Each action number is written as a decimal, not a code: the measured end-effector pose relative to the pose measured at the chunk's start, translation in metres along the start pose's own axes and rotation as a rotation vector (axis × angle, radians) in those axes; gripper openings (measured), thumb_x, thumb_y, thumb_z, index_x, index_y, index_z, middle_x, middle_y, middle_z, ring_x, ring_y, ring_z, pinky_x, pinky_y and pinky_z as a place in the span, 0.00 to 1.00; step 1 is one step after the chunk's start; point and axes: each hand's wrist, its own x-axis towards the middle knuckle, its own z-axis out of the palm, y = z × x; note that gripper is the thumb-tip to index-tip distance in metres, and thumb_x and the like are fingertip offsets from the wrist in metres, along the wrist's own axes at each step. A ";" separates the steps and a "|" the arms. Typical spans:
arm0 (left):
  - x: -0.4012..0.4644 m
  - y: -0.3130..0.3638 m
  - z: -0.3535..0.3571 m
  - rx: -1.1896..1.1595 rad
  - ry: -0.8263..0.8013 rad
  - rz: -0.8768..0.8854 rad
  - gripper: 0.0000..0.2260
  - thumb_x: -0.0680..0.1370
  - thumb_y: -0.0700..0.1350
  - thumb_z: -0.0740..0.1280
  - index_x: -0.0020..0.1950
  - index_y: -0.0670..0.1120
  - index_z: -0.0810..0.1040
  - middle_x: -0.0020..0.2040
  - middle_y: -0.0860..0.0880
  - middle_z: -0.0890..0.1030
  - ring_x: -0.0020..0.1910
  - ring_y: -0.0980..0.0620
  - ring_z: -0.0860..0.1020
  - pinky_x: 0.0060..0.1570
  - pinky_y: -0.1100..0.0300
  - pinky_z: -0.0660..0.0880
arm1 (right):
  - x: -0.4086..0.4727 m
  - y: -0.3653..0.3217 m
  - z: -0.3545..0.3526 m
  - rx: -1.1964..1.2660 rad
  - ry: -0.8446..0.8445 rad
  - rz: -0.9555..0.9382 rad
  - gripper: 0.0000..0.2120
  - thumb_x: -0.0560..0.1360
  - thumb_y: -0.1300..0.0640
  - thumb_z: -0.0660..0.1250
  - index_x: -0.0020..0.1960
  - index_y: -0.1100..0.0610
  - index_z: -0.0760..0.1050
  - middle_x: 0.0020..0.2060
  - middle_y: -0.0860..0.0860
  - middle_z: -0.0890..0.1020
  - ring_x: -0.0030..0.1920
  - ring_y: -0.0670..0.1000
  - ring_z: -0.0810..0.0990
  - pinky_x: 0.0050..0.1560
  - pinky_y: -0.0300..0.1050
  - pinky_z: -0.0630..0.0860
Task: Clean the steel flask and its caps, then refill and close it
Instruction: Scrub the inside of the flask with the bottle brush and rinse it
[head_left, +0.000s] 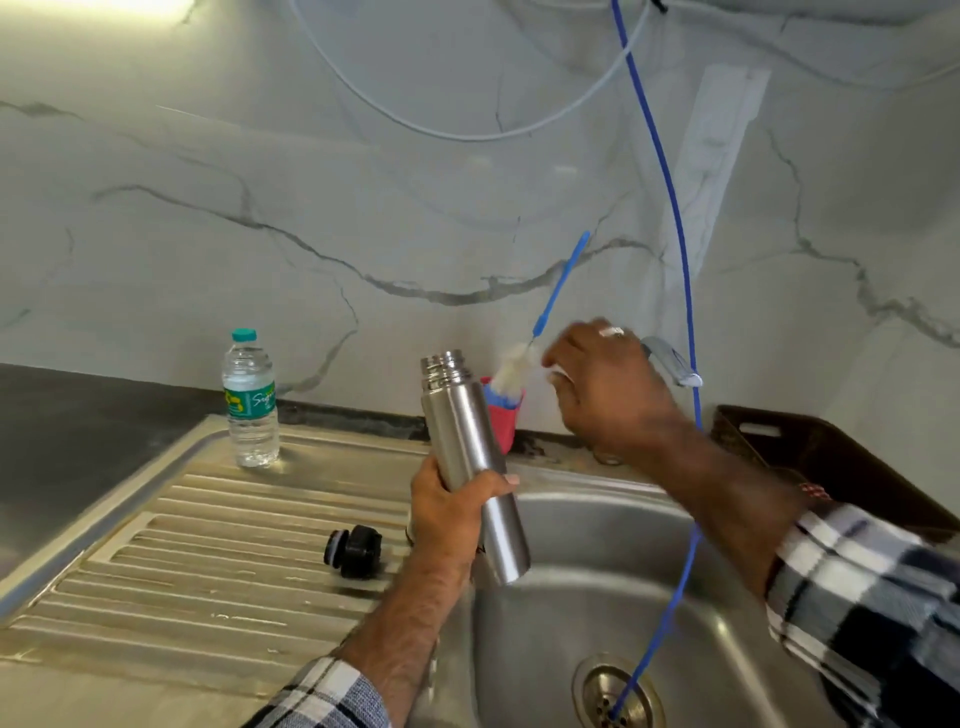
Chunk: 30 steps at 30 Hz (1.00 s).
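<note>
Flask in left hand

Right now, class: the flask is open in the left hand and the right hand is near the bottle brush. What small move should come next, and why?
Probably close the right hand on the bottle brush and lift it from the red holder. The left hand holds the flask uncapped over the sink, unscrubbed.

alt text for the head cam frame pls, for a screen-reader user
Over a steel sink, the left hand grips an open steel flask while the right hand reaches for a bottle brush standing in a red holder. A black cap and a water bottle sit on the drainboard.
</note>
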 end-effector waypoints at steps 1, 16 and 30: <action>0.001 0.002 -0.002 -0.033 0.011 -0.003 0.31 0.55 0.49 0.81 0.57 0.52 0.80 0.49 0.43 0.86 0.45 0.40 0.87 0.45 0.41 0.86 | 0.019 -0.002 -0.001 -0.187 -0.001 -0.162 0.12 0.74 0.61 0.68 0.56 0.55 0.81 0.57 0.55 0.81 0.60 0.62 0.79 0.63 0.59 0.71; 0.008 0.006 -0.010 -0.130 -0.013 -0.023 0.29 0.56 0.48 0.81 0.57 0.50 0.81 0.45 0.45 0.86 0.43 0.43 0.87 0.43 0.43 0.86 | 0.123 0.018 -0.021 -0.889 -0.400 -0.199 0.08 0.79 0.55 0.63 0.52 0.51 0.81 0.49 0.53 0.86 0.52 0.58 0.84 0.72 0.61 0.66; 0.008 0.008 -0.013 -0.105 -0.025 0.002 0.27 0.58 0.47 0.80 0.56 0.51 0.81 0.44 0.46 0.86 0.43 0.44 0.86 0.42 0.45 0.86 | 0.138 0.001 -0.020 -0.904 -0.421 -0.199 0.06 0.79 0.58 0.64 0.50 0.53 0.80 0.47 0.54 0.86 0.50 0.58 0.84 0.72 0.61 0.67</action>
